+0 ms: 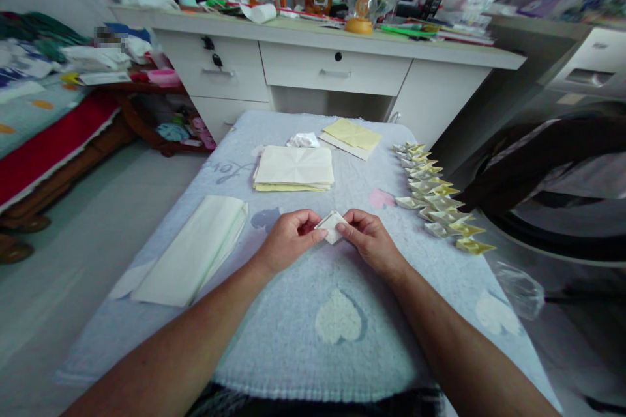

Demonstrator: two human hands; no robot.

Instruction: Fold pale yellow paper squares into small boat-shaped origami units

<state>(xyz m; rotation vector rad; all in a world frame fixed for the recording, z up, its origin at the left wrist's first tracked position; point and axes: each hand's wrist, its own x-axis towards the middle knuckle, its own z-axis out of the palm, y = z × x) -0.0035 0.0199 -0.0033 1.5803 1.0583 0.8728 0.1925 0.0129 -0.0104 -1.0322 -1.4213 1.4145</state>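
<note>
Between both hands, just above the cloth-covered table (pixel 274 339), is a small folded paper (pixel 330 228), white and roughly diamond-shaped. My left hand (pixel 288 241) pinches its left corner between thumb and fingers. On the opposite corner, my right hand (pixel 372 241) grips with the thumb on top. Beyond the hands lies a stack of creased white and yellow sheets (pixel 293 166). A long folded white paper (pixel 193 251) rests to the left. Along the right side run rows of small folded paper boats (pixel 435 199), white and yellow.
Behind the stack sit a crumpled white tissue (pixel 303 140) and yellow and white sheets (pixel 352 135). A white desk (pixel 337 71) crowded with jars and stationery stands at the back. A front-loading washing machine (pixel 587 78) is on the right, a bed (pixel 53 137) on the left.
</note>
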